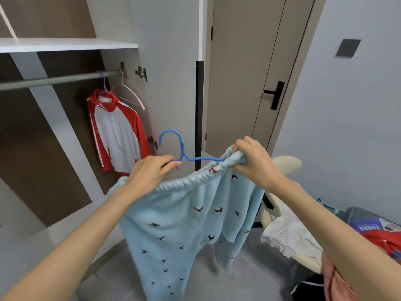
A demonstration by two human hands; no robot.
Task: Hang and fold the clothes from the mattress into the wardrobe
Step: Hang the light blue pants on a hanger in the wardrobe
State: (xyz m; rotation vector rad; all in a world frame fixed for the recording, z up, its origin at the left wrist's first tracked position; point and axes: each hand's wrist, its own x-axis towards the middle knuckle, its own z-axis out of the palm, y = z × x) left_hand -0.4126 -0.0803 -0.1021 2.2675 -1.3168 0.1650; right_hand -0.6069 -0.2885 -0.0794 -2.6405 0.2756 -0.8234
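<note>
Light blue fleece trousers (184, 227) with small black bird prints hang in front of me by their elastic waistband. A blue wire hanger (182, 148) sticks up behind the waistband, hook pointing left. My left hand (149, 172) grips the waistband's left side together with the hanger's left arm. My right hand (252, 158) pinches the bunched right end of the waistband over the hanger's right tip. The open wardrobe stands at left with its metal rail (56, 80).
On the rail hang a red-and-white shirt (117, 131) and an empty pale hanger (130, 92). A white shelf (65, 44) sits above the rail. A closed door (249, 79) is straight ahead. Piled clothes (377, 237) and a cream chair (286, 164) lie at right.
</note>
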